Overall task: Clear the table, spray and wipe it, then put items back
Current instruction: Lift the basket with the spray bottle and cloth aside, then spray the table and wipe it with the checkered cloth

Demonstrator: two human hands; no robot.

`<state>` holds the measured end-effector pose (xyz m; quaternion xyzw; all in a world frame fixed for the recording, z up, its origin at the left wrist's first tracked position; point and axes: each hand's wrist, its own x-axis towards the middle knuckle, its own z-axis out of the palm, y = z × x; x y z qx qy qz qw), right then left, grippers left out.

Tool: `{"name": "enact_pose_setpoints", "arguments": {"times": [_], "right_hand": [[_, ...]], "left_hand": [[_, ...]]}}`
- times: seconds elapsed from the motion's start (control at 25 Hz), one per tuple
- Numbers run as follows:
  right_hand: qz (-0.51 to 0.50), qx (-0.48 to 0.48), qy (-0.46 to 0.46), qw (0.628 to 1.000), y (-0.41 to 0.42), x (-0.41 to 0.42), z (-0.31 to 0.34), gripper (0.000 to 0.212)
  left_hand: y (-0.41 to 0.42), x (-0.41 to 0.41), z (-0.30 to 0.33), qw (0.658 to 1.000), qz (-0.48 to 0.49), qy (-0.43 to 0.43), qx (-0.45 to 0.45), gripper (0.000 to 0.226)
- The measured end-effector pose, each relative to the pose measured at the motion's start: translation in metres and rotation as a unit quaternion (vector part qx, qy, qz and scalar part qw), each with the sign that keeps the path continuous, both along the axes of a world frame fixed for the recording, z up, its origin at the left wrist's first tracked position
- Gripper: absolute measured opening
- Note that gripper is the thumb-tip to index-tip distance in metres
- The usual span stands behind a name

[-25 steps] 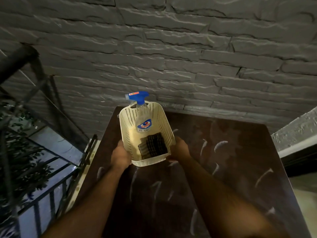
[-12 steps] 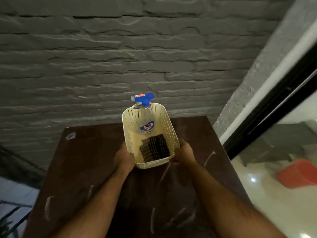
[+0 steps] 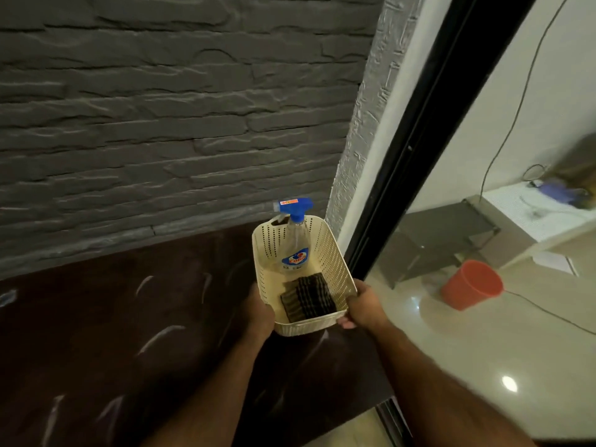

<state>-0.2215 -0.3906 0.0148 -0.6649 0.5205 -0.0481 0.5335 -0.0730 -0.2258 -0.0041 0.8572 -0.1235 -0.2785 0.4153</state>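
Both hands, left hand (image 3: 259,312) and right hand (image 3: 362,306), grip the cream perforated plastic basket (image 3: 335,253) at frame centre over the dark counter (image 3: 129,317); carry level so the blue-capped spray bottle (image 3: 295,233) stays upright.

One head-worn camera looks down and forward – close over the table (image 3: 113,317), facing the brick wall (image 3: 161,124).

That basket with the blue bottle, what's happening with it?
A person grips a cream basket with both hands, the left hand on its left side and the right hand at its near right corner. Inside it a spray bottle with a blue trigger stands at the far end, with a dark folded cloth nearer. The basket is at the right end of the dark table, near a glass door.
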Motion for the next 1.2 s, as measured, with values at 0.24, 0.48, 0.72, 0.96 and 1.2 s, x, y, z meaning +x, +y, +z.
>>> {"name": "enact_pose_setpoints", "arguments": {"times": [0.24,0.48,0.72,0.96,1.2], "right_hand": [[0.011,0.010,0.014,1.000,-0.007,-0.013,-0.014,0.035],[0.031,0.001,0.020,0.999,-0.014,-0.011,-0.017,0.034],[0.089,-0.280,0.128,0.947,-0.022,-0.006,0.005,0.029],[0.245,-0.308,0.062,0.917,-0.013,0.055,0.023,0.025],[0.446,-0.242,0.230,0.830,-0.015,0.097,-0.024,0.032]], "left_hand": [[-0.009,-0.020,-0.023,0.999,0.039,-0.011,-0.013,0.031],[-0.005,-0.026,-0.011,0.999,0.032,-0.007,-0.005,0.055],[0.013,-0.015,0.020,0.994,-0.010,-0.094,0.048,0.070],[0.029,-0.013,0.042,0.980,-0.027,-0.196,0.010,0.040],[0.021,-0.008,0.049,0.964,-0.089,-0.250,0.021,0.038]]}}
